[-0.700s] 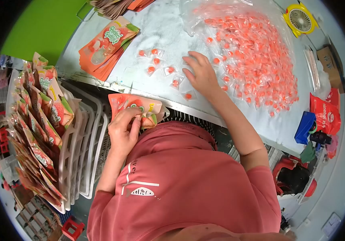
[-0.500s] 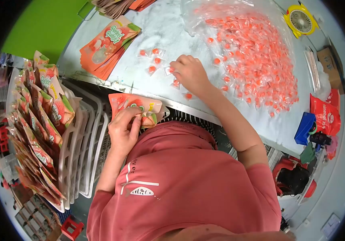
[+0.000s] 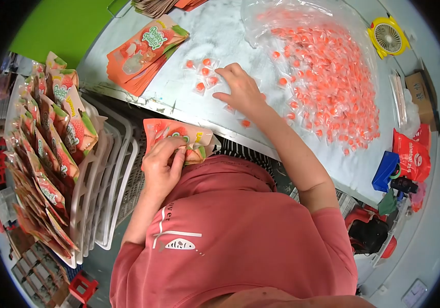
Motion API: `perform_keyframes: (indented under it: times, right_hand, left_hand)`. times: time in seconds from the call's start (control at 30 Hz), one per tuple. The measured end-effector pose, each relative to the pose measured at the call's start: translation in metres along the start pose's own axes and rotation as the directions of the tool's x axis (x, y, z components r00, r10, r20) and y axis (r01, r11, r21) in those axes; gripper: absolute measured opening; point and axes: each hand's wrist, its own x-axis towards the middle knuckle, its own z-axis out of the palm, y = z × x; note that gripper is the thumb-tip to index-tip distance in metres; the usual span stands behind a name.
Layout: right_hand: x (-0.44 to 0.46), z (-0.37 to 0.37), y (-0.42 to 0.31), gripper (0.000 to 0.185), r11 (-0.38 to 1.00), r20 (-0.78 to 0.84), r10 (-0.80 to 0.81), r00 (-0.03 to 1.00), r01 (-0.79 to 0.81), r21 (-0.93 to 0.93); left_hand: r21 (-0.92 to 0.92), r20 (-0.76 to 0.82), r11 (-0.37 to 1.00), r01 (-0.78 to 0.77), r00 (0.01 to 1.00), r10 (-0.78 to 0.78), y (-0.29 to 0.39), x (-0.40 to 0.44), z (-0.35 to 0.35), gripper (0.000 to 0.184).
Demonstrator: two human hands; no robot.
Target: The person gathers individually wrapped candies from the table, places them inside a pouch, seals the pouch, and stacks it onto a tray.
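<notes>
My left hand is closed around a printed candy pouch, pinching it between thumb and fingers just below the table's front edge. Over the table, my right hand has its thumb and index finger spread, with nothing seen between them. Just left of its fingertips lies a small group of clear-wrapped red candies. Two or so more wrapped candies lie beneath and in front of the right hand, some partly covered by it. A large heap of the same candies spreads to its right, in and around a clear plastic bag.
A fanned stack of flat pouches lies at the table's left. Filled pouches stand packed in a white crate on my left. A yellow fan, a red bag and a blue box line the right side.
My right hand's fingers have opened, and a candy near its fingertips now lies with the small group on the left. The left hand still grips the pouch. The whole view has shifted slightly.
</notes>
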Motion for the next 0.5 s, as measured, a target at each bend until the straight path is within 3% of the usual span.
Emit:
perform_keyframes:
  times: [0.33,0.5]
  right_hand:
    - [0.019,0.025,-0.007,0.034,0.995,0.103,-0.009,0.995,0.019,-0.100]
    - [0.021,0.022,-0.013,0.036,0.997,0.047,0.072,0.996,-0.073,0.036]
  left_hand:
    - [-0.007,-0.004,1.000,-0.020,1.000,0.020,-0.001,0.000,0.005,0.013]
    - [-0.006,-0.011,1.000,-0.001,1.000,0.001,0.000,-0.003,0.002,0.012]
